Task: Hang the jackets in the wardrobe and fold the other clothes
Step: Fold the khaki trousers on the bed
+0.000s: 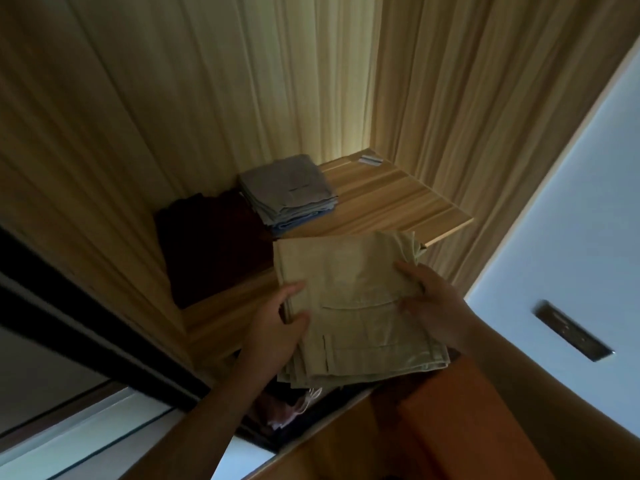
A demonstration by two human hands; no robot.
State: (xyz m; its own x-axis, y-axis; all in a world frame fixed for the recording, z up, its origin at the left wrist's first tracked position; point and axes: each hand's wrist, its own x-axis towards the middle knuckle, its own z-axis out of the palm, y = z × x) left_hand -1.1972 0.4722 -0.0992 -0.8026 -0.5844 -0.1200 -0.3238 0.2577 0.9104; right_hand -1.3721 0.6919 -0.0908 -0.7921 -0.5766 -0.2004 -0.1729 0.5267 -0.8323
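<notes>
No legible writing, number or brand anywhere. Small pale sticker (370,161) with a blue band, at the far edge of the wardrobe shelf (398,199): too small and blurred to read. Faint marks on the metal plate (573,330) set in the white door (588,220): illegible. Nothing readable on the folded khaki trousers (349,292) either.
</notes>
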